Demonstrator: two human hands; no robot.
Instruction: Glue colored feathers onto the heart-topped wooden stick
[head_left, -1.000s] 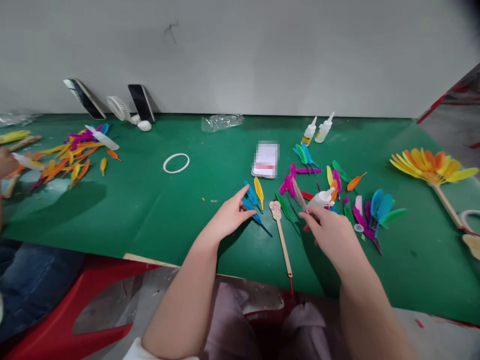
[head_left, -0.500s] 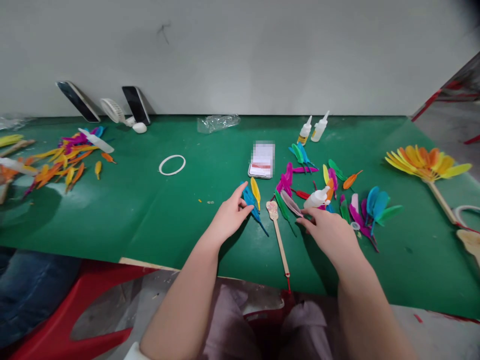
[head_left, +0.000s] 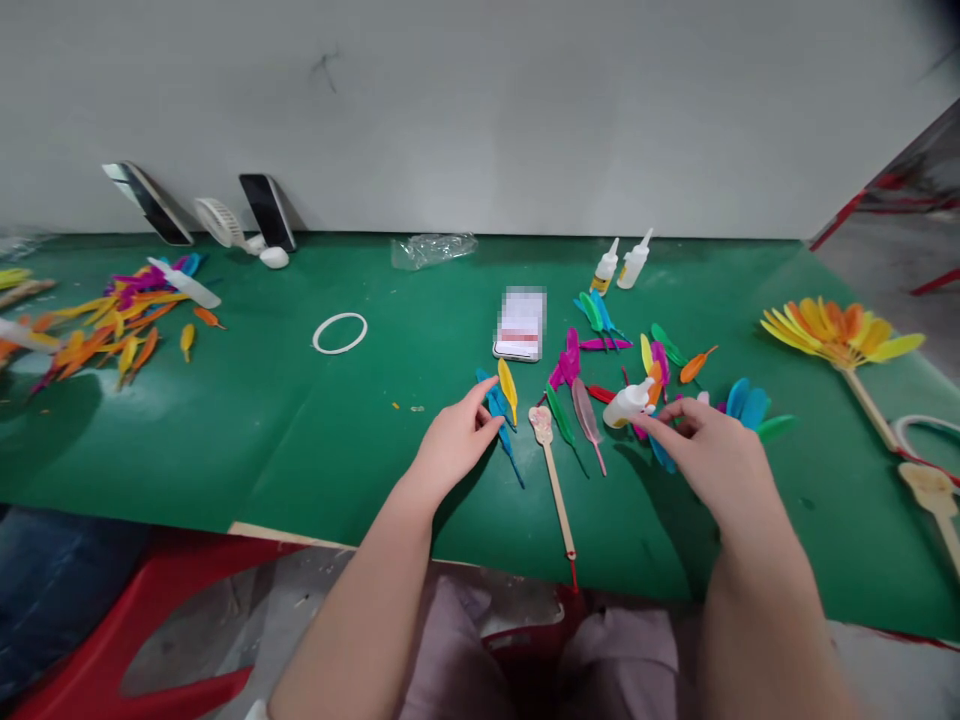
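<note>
My left hand [head_left: 459, 440] rests at the table's middle, thumb and index finger spread around blue feathers [head_left: 510, 460], touching their edge. A yellow feather [head_left: 508, 385] lies against its index fingertip. Over the feather pile on the right is my right hand [head_left: 709, 450], thumb and index finger apart beside a white glue bottle [head_left: 626, 404]. Blue feathers [head_left: 663, 458] show under that hand, which hides part of the pile. Between my hands lie a wooden fan handle [head_left: 556, 480] with a patterned head, a green feather [head_left: 561, 415] and a dusty-pink feather [head_left: 586, 412].
A phone [head_left: 520, 325] lies beyond the handle. Two glue bottles [head_left: 619, 265] stand farther back. At right are a yellow-orange feather fan [head_left: 847, 335] and another wooden handle [head_left: 930, 490]. A white ring [head_left: 340, 333], more feathers [head_left: 127, 325] and a small fan [head_left: 219, 222] are leftward.
My right hand has left the dusty-pink feather, which now lies beside the green one, and moved right to the pile. My left hand stays by the blue feathers.
</note>
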